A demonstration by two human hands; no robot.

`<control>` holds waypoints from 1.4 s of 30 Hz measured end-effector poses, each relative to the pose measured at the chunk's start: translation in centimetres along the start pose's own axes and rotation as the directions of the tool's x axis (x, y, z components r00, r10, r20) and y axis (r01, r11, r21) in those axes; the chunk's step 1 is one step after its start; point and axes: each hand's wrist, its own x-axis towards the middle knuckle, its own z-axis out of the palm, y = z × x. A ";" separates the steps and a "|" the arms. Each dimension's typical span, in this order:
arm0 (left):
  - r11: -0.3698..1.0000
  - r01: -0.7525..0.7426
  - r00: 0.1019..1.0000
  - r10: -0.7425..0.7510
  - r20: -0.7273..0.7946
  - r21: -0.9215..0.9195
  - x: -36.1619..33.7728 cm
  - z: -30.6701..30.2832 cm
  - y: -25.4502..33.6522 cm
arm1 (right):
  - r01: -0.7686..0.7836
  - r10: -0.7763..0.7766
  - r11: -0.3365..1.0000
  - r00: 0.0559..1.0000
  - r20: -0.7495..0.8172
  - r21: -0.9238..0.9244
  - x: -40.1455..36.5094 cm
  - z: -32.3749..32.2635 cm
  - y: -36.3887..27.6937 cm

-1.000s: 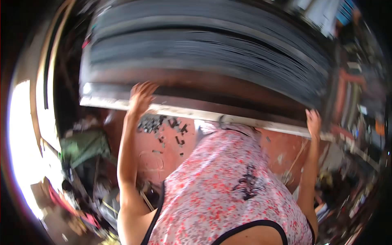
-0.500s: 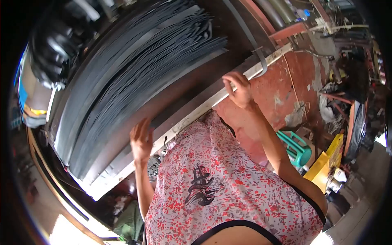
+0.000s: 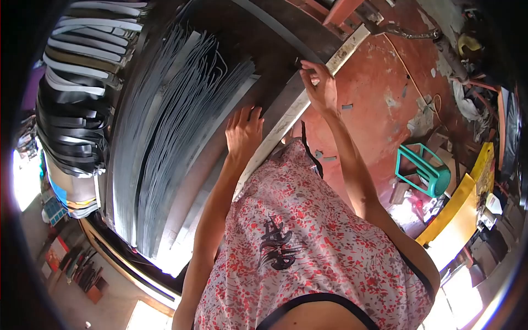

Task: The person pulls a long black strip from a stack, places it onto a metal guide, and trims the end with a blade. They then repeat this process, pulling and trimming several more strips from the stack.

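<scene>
Several long, thin dark-grey strips (image 3: 170, 132) lie bundled side by side on a dark table (image 3: 275, 99). My left hand (image 3: 245, 133) is over the table near its front edge, to the right of the strips, palm down with fingers stretched and slightly apart. Farther along that edge, my right hand (image 3: 320, 88) has its thumb and fingers loosely curved with a gap between them. It overlaps the pale front rail (image 3: 286, 118) in this view. Neither hand shows anything in its grip.
A rack of black and white straps (image 3: 82, 82) hangs at the far left. On the right, a green plastic stool (image 3: 434, 176) stands near a yellow board (image 3: 462, 203). Small grey scraps (image 3: 329, 159) dot the red floor (image 3: 368, 132). A flat grey band (image 3: 275, 27) crosses the table's far end.
The view has turned, so the strips now run more upright. My left hand has come closer to my right hand, which has moved a little farther up along the table edge.
</scene>
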 end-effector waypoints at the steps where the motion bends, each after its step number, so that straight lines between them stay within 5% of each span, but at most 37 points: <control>1: 1.000 0.004 1.000 -0.004 -0.015 0.007 0.0 0.0 0.2 | -0.012 0.012 1.000 0.999 0.043 0.011 0.2 -0.1 0.0; 25: 1.000 0.010 0.997 -0.012 -0.071 -0.024 -0.2 0.6 0.2 | 0.137 -0.133 0.990 0.979 0.153 -0.016 -1.8 0.7 -1.1; 31: 0.995 -0.001 0.997 -0.007 -0.083 -0.096 -0.7 -0.2 0.8 | -0.058 0.052 0.996 0.994 0.098 0.061 2.2 -0.3 -2.5; 37: 0.988 0.021 0.983 -0.048 -0.175 -0.153 -3.0 -2.5 0.4 | 0.092 -0.112 0.992 0.953 0.282 0.083 9.9 3.3 -7.4; 42: 0.970 0.145 0.959 -0.186 -0.215 -0.195 -5.1 -4.5 -0.3 | 0.391 -0.404 0.911 0.786 0.468 0.129 15.7 8.3 -7.9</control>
